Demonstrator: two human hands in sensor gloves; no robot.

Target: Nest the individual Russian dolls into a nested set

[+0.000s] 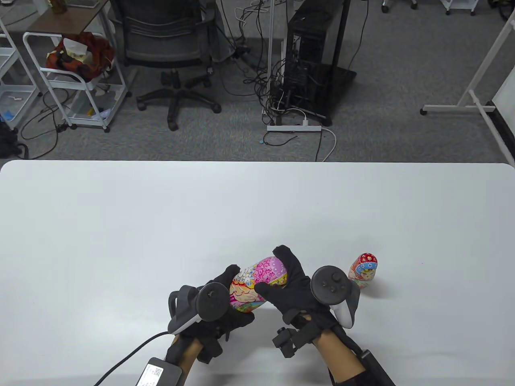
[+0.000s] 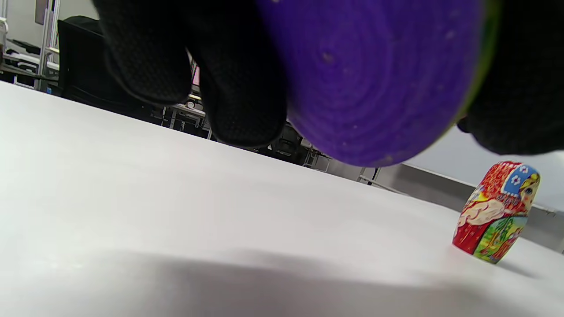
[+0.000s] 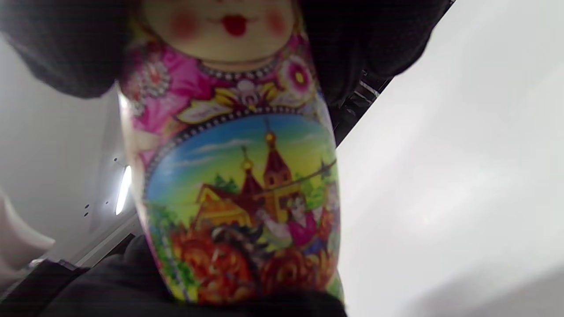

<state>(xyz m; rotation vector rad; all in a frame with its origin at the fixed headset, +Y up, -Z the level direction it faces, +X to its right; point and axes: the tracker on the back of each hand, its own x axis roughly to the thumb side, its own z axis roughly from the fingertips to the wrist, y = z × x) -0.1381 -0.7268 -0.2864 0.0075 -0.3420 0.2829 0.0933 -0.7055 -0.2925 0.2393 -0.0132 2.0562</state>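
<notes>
A large pink Russian doll point(image 1: 257, 285) is held tilted above the white table point(image 1: 161, 225), its head toward the right. My left hand point(image 1: 225, 305) grips its lower half. My right hand point(image 1: 291, 281) grips its head end. The left wrist view shows the doll's purple base point(image 2: 374, 79) between my gloved fingers point(image 2: 238, 88). The right wrist view shows the doll's painted face and front point(image 3: 242, 176), closed with no gap that I can see. A small red doll point(image 1: 363, 270) stands upright on the table just right of my right hand; it also shows in the left wrist view point(image 2: 495, 211).
The table's far edge point(image 1: 257, 162) runs across the table view. Beyond it on the floor are an office chair point(image 1: 173, 52), a computer tower with cables point(image 1: 310, 64) and a white cart point(image 1: 76, 76).
</notes>
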